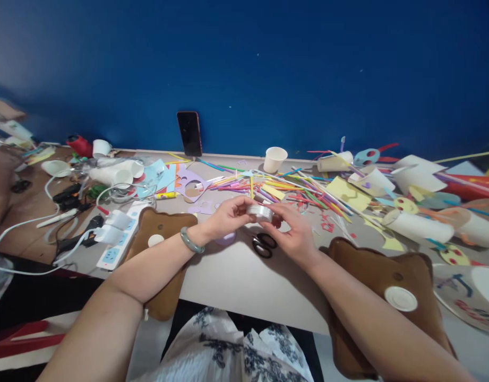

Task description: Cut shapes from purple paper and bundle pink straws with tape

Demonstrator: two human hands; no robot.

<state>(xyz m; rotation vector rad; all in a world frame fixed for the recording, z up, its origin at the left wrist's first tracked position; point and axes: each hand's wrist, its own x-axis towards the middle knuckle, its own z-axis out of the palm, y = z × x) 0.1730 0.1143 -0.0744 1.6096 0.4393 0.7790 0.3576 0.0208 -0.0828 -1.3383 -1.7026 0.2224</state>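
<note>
Between my two hands is a roll of clear tape [260, 213], held above the table's middle. My left hand [229, 217], with a green bangle on its wrist, pinches the roll's left side. The fingers of my right hand [292, 232] close on its right side. Just below the roll lie the black handles of a pair of scissors [264, 245], their blades hidden from view. Behind my hands, a heap of coloured straws and paper strips [308, 187] spreads over the table.
A phone [189, 133] leans on the blue wall, and a paper cup [275, 159] stands behind the straws. Brown cushions [387, 329] lie at both sides. To the left are a power strip [116, 249] and cables; paper-tube crafts [419, 225] crowd the right. Another person's arm shows far left.
</note>
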